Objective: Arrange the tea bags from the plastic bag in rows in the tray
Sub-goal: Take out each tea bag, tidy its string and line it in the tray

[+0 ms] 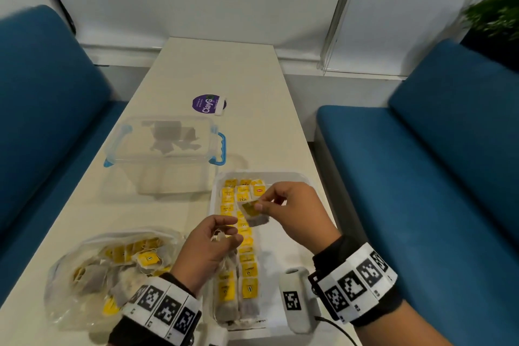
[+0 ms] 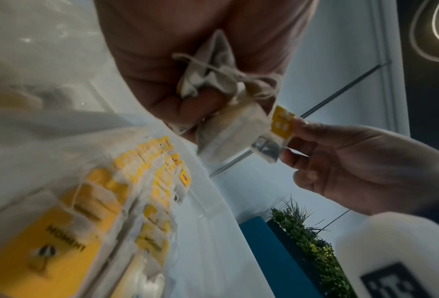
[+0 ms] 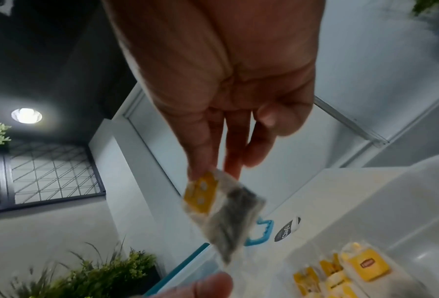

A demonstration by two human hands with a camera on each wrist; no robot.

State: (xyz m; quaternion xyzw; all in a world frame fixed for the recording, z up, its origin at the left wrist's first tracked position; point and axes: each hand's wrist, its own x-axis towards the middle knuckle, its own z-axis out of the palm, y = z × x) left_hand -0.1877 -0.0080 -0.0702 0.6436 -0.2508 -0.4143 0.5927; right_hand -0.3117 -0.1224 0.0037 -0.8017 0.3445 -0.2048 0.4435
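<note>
My right hand (image 1: 262, 203) pinches one tea bag (image 1: 254, 213) by its yellow tag, held above the middle of the clear tray (image 1: 283, 177); the same tea bag (image 3: 220, 209) hangs from my fingertips in the right wrist view. My left hand (image 1: 224, 233) hovers over the tray's left rows and grips a small bunch of tea bags (image 2: 213, 80) with their strings. Rows of yellow-tagged tea bags (image 1: 244, 261) fill the left half of the tray. The clear plastic bag (image 1: 112, 270) with several more tea bags lies on the table at the front left.
A clear lidded box with blue clips (image 1: 165, 143) stands behind the bag, left of the tray. A purple round sticker (image 1: 207, 104) lies farther back on the white table (image 1: 252, 70). Blue sofas (image 1: 421, 177) flank both sides. A white marker block (image 1: 295, 298) sits by the tray's right front.
</note>
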